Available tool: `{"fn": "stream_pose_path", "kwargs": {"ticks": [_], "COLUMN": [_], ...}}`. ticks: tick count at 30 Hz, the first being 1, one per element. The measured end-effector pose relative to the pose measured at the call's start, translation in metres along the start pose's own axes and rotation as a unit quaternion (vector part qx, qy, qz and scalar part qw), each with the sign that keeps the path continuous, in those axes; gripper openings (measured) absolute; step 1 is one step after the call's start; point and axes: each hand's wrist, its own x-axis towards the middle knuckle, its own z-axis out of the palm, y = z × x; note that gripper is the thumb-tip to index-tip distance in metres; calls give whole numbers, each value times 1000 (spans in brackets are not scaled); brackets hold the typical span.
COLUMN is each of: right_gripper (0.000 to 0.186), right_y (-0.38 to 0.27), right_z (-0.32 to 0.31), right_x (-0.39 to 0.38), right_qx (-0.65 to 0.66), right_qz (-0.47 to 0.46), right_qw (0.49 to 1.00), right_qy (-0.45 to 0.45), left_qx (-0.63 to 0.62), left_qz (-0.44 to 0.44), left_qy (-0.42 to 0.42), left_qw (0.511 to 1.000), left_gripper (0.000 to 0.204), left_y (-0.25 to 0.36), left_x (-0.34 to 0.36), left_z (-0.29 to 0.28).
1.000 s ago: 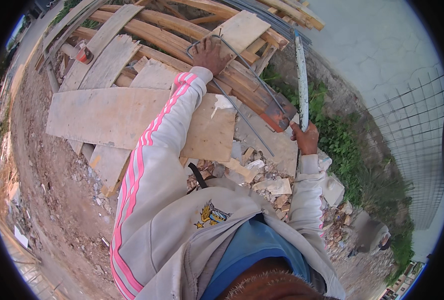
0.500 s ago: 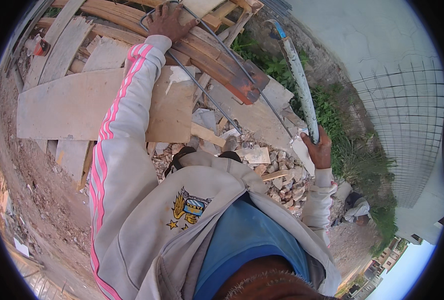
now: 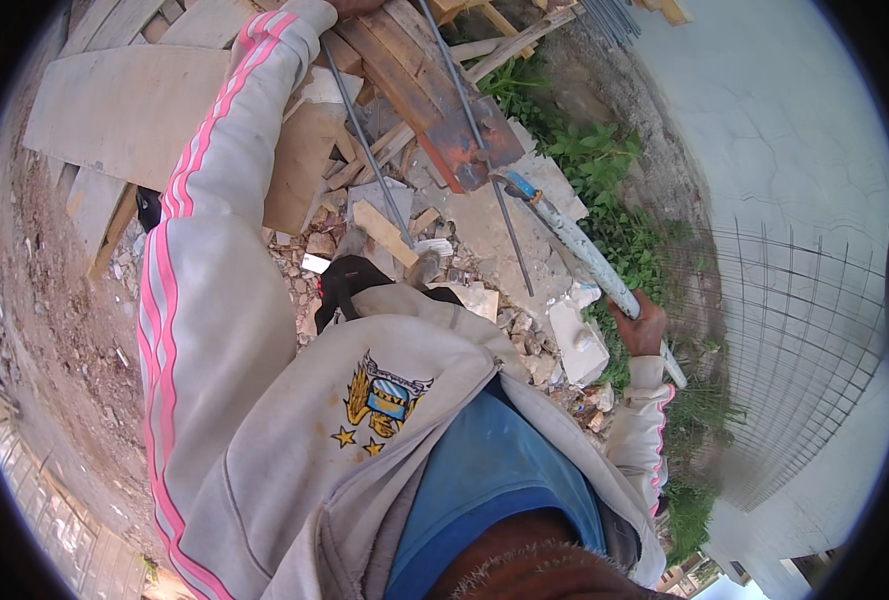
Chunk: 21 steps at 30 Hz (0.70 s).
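My right hand (image 3: 641, 326) is closed around a rebar bending bar (image 3: 580, 240), a worn white pipe with a blue band and a small hooked metal end. That hooked end is at a long steel rod (image 3: 512, 235), beside the rusty end of a plank bench (image 3: 465, 140); whether it grips the rod cannot be made out. A second straight rod leg (image 3: 360, 125) runs roughly alongside, nearer my left sleeve. My left hand (image 3: 357, 6) shows only at the top edge, over the planks, its fingers out of the picture.
Broken stone and wood scraps (image 3: 435, 250) lie around my feet. A plywood sheet (image 3: 115, 110) is to the left. Green weeds (image 3: 595, 165) grow along the wall (image 3: 765, 110) on the right, where wire mesh (image 3: 785, 330) leans.
The bending bar has swung down and left, bringing its hooked end to the rod. My right hand is lower in view. The view has shifted, so my left hand is nearly out of it.
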Motion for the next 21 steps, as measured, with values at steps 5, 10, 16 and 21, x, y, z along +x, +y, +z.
{"fn": "stream_pose_path", "kwargs": {"ticks": [5, 10, 16, 21], "right_gripper": [27, 27, 31, 29], "right_y": [22, 45, 53, 55], "right_z": [-4, -6, -14, -13], "right_x": [42, 77, 120, 144], "right_qx": [-26, -39, -68, -61], "right_qz": [-63, -122, -176, -186], "right_qw": [997, 992, 982, 981], "right_qy": [-21, -11, -12, -10], "left_qx": [-7, -12, 1, -15], "left_qz": [15, 14, -2, -10], "left_qy": [21, 14, -19, -22], "left_qw": [1000, 1000, 1000, 1000], "left_gripper": [74, 75, 78, 80], "left_y": [-6, -9, -3, -2], "left_x": [-1, 0, 2, 0], "left_z": [7, 13, 5, 1]}}
